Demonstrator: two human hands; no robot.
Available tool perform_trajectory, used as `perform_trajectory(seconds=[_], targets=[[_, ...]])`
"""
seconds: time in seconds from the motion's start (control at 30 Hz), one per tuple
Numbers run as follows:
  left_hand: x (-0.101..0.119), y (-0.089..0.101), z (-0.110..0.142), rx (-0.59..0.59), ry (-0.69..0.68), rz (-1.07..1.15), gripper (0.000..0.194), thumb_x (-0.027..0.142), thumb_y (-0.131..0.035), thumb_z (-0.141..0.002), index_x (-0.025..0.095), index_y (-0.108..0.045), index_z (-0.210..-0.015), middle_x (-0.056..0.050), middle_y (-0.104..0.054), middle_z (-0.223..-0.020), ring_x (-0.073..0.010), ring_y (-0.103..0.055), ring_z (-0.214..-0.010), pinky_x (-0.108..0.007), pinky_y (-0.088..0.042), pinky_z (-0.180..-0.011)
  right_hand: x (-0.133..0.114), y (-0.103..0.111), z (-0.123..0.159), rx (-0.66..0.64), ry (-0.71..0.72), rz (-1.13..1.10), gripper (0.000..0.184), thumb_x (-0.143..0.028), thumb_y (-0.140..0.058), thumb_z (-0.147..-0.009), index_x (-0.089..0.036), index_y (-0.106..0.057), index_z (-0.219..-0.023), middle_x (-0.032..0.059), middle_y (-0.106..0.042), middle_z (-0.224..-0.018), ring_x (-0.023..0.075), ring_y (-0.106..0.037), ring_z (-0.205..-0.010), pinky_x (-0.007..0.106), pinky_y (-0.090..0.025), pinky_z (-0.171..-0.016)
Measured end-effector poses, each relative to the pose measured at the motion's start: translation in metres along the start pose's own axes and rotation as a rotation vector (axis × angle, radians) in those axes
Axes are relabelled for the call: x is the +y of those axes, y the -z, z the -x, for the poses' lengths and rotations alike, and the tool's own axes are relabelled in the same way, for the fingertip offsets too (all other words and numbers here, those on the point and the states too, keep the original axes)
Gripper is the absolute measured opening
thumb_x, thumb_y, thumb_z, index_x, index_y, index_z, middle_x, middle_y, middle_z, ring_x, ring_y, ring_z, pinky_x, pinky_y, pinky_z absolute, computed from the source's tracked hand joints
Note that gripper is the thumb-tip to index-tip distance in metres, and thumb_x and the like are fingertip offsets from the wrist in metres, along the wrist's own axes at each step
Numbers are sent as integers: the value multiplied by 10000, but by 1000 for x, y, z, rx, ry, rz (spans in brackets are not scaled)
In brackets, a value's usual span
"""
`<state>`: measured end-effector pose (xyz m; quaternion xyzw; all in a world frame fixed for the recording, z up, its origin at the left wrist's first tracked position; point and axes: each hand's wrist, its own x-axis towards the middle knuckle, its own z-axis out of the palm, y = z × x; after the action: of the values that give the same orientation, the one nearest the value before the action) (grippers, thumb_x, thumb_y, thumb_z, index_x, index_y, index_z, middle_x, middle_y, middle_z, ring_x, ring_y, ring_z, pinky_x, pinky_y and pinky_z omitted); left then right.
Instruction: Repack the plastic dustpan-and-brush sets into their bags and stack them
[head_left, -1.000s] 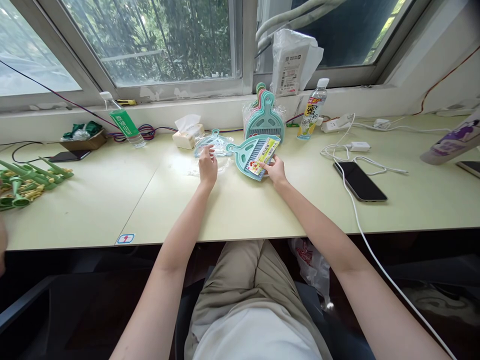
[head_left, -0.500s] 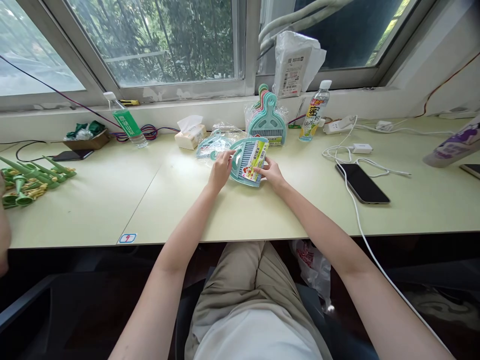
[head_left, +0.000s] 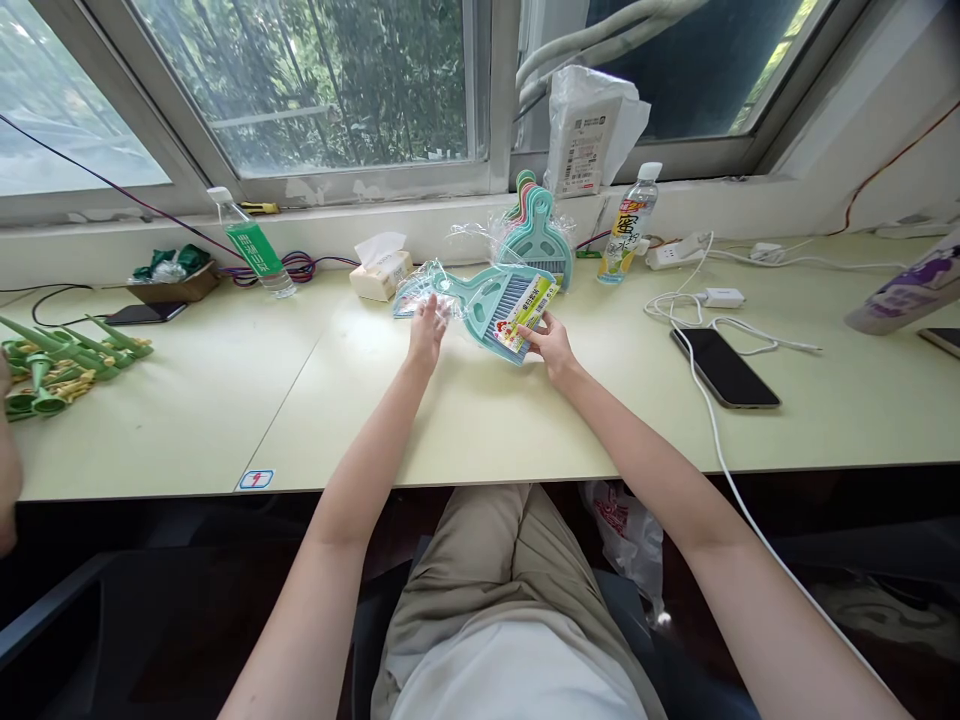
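Observation:
A teal dustpan-and-brush set (head_left: pixel 501 312) with blue-grey bristles and a yellow-green label is tilted above the table in front of me, its handle to the left. My right hand (head_left: pixel 551 345) grips its lower right edge, the thumb over the label. At the handle end, my left hand (head_left: pixel 427 332) has its fingers on a crinkled clear plastic bag (head_left: pixel 435 282). Behind that hand lies another teal dustpan set (head_left: pixel 405 298), partly hidden. Against the wall stands a stack of dustpan sets (head_left: pixel 538 235), teal in front with other colours behind.
A tissue pack (head_left: pixel 381 270) and a green-labelled bottle (head_left: pixel 255 245) stand left; a drink bottle (head_left: pixel 628 225) stands right. A phone (head_left: pixel 726 366) and white cable (head_left: pixel 705 385) lie right. Green plastic parts (head_left: pixel 67 360) are piled far left, near another person's arm (head_left: pixel 7 470).
My left hand has moved a little left and down, off the pan's edge to the plastic. The dustpan set has turned, and its handle and more plastic now show.

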<state>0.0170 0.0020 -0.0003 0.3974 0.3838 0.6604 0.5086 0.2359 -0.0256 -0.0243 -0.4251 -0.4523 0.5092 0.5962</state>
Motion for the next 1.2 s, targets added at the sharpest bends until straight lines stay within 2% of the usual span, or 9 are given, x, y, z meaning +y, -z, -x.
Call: perform_trajectory(seconds=[0.1, 0.2, 0.3, 0.47, 0.53, 0.7, 0.8, 1.03, 1.2], targets=[[-7, -6, 4, -154, 171, 125, 272, 399, -584, -920, 181, -615, -1079, -63, -715, -1037, -159, -690, -1001, -315, -509, -1002, -1, -2, 2, -26, 3, 0, 584, -384, -885, -605, -226, -565, -1068, 51, -772, -960, 243, -743, -811, 422, -641, -738], [-15, -16, 13, -192, 296, 103, 234, 381, -567, -928, 171, -648, -996, -36, -741, -879, -152, -704, -839, -334, -542, -948, -1, -3, 3, -26, 5, -11, 611, -409, -890, -594, -231, -554, -1072, 54, -771, -970, 257, -745, -835, 438, -644, -741], [-20, -21, 22, -281, 408, 60, 319, 448, -555, -928, 159, -665, -1006, -66, -757, -906, -190, -716, -861, -386, -536, -955, -1, -2, 2, 14, 10, -32, 596, -407, -883, -605, -230, -547, -1065, 60, -768, -973, 265, -745, -864, 452, -645, -761], [-21, -23, 28, -537, 526, -53, 397, 504, -533, -925, 176, -691, -1083, -88, -763, -1012, -241, -695, -1029, -430, -484, -1027, -1, -2, 2, 43, 10, -53, 567, -406, -866, -631, -232, -546, -1065, 63, -766, -1004, 264, -740, -918, 456, -641, -803], [-22, -24, 28, -521, 508, -33, 404, 518, -523, -925, 191, -692, -1092, -71, -761, -1046, -232, -676, -1088, -405, -454, -1065, -1, -3, 2, 47, 12, -53, 564, -409, -866, -629, -232, -540, -1054, 65, -764, -1007, 264, -739, -917, 453, -642, -800], [-21, -24, 21, -343, 276, 137, 334, 433, -547, -921, 213, -667, -1142, -29, -736, -1148, -202, -645, -1163, -356, -451, -1081, -3, -3, 2, 33, 2, -34, 559, -416, -854, -643, -232, -523, -1055, 71, -754, -1012, 268, -737, -906, 457, -646, -769], [-17, -23, 20, -270, 202, 143, 329, 386, -583, -904, 211, -650, -1174, -39, -729, -1161, -198, -642, -1174, -344, -466, -1065, -3, -3, 2, 18, 3, -14, 568, -428, -854, -647, -235, -517, -1061, 74, -749, -1024, 267, -734, -912, 461, -646, -766], [-22, -31, 34, -390, 317, 67, 281, 367, -701, -838, 157, -683, -1024, -84, -749, -1085, -227, -672, -1116, -396, -495, -1043, -4, -9, 6, 19, 22, -22, 607, -434, -881, -625, -238, -501, -1055, 62, -755, -998, 260, -734, -934, 478, -641, -809], [-22, -30, 36, -400, 326, 24, 351, 409, -711, -827, 137, -679, -1046, -119, -745, -1095, -263, -664, -1139, -459, -485, -1052, -3, -12, 6, 29, 21, -40, 596, -402, -886, -628, -240, -500, -1053, 49, -759, -982, 256, -736, -935, 482, -640, -824]])
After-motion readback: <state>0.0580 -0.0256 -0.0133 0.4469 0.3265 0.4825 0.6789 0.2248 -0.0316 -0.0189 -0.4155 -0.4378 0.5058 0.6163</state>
